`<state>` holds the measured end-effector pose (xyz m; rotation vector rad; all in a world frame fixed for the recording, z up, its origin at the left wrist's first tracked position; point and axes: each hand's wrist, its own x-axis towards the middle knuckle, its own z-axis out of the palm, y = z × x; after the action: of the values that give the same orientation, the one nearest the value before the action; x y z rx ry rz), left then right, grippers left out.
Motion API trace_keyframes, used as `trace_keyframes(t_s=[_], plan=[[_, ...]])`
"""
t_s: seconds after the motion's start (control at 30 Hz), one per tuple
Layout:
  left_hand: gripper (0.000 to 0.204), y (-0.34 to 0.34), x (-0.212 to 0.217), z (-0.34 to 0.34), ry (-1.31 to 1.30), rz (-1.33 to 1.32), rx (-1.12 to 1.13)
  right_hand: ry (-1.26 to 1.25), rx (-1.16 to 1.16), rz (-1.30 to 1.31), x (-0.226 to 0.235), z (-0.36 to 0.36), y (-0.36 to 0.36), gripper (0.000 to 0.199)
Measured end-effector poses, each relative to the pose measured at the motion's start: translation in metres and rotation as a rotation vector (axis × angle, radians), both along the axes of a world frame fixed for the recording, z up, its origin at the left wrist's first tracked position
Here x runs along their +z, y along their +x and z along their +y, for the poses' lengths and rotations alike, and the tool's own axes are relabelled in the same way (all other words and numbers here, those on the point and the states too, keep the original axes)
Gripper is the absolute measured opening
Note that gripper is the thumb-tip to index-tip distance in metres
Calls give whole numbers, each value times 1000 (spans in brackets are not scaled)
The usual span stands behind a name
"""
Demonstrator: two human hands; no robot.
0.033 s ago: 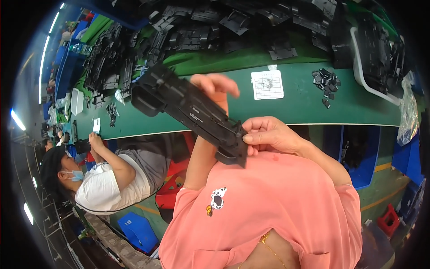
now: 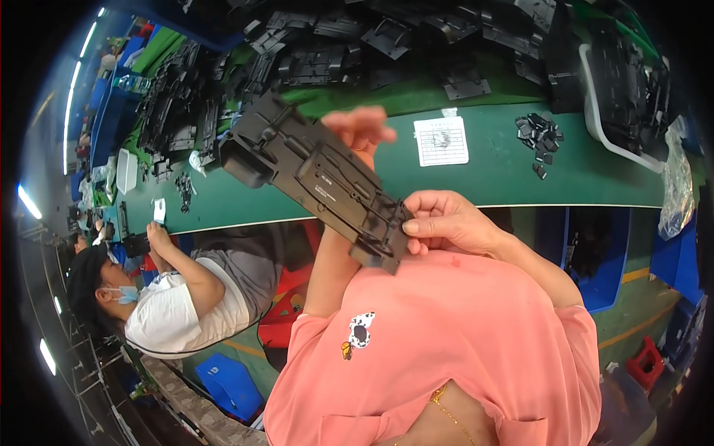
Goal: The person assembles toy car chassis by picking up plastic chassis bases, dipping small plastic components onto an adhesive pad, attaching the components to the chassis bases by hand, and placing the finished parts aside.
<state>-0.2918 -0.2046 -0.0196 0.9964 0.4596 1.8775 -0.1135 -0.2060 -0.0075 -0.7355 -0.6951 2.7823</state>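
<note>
A long black moulded plastic housing (image 2: 327, 182), with ribs, slots and small pale print on its face, is held slantwise above the table's front edge. Its far end points to the upper left. My right hand (image 2: 442, 223) pinches the near end between thumb and fingers. My left hand (image 2: 361, 128) is behind the housing. Its fingers stretch out loosely past the upper edge, slightly blurred. The housing hides the left palm and thumb, so whether they touch it does not show.
On the green table (image 2: 335, 206) lie a printed paper sheet (image 2: 442, 141) and a pile of small black pieces (image 2: 539, 137). Many black housings (image 2: 320, 63) are heaped behind. A white bin (image 2: 595, 111) stands right. A masked co-worker (image 2: 178, 297) sits left.
The housing has rolled so that more of its ribbed face shows. My left fingers have shifted slightly up; my right hand keeps its pinch.
</note>
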Motion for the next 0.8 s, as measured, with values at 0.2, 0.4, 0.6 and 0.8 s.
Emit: trace_keyframes(t_s=[0.2, 0.4, 0.6, 0.8], plan=[[61, -1, 19, -17, -215, -548, -361, 177, -175, -137, 6, 5, 5, 18], [64, 4, 16, -29, -213, -677, -305, 431, -151, -169, 17, 9, 10, 19], [84, 11, 6, -38, -231, -607, -183, 528, -182, -218, 10, 13, 9, 20], [78, -7, -4, -39, -276, -639, -180, 1387, -212, -409, 47, 24, 39, 23]])
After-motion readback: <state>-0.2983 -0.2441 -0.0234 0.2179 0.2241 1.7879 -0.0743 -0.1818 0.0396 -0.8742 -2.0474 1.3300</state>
